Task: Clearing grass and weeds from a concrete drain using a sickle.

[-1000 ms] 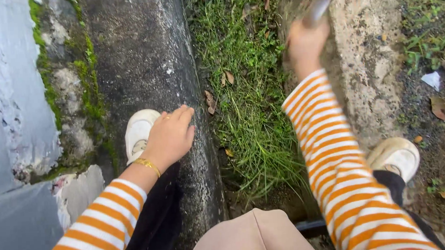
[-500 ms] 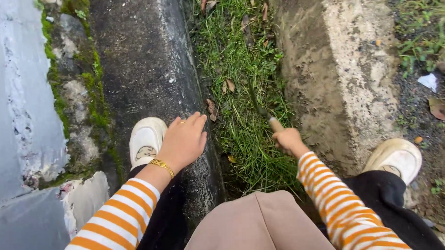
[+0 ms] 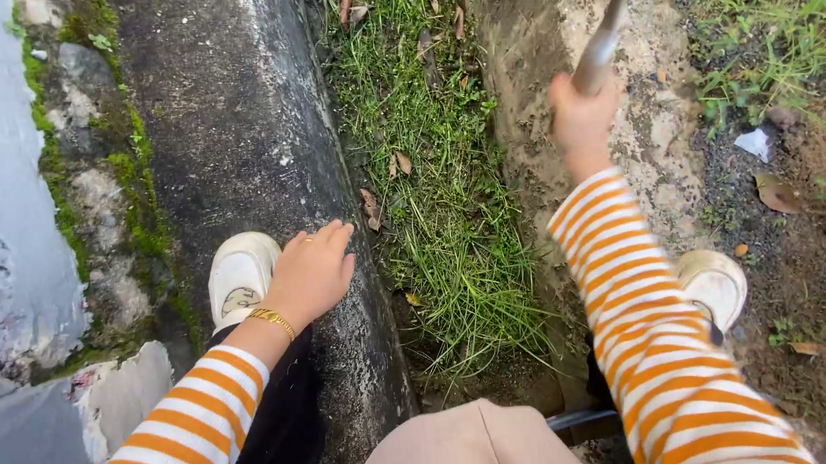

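Observation:
My right hand (image 3: pixel 581 118) is raised above the right concrete ledge and grips the pale handle of a long tool (image 3: pixel 601 42), whose far end leaves the top of the view. My left hand (image 3: pixel 310 271) rests flat, fingers apart, on the dark wet concrete edge (image 3: pixel 245 137) beside my white left shoe (image 3: pixel 238 274). Between the two ledges runs a narrow channel filled with long green grass (image 3: pixel 429 176) and a few dry leaves. Both my sleeves are orange-and-white striped.
A mossy strip and a grey painted wall (image 3: pixel 15 228) lie at the left. The rough pale concrete ledge (image 3: pixel 676 150) runs along the right, with my other white shoe (image 3: pixel 715 285) on it. Beyond it are bare soil, weeds, dead leaves and a white scrap (image 3: pixel 755 143).
My right hand swung down into the grass with the tool half a second ago and is now lifted back up over the right ledge. My left hand has stayed on the concrete.

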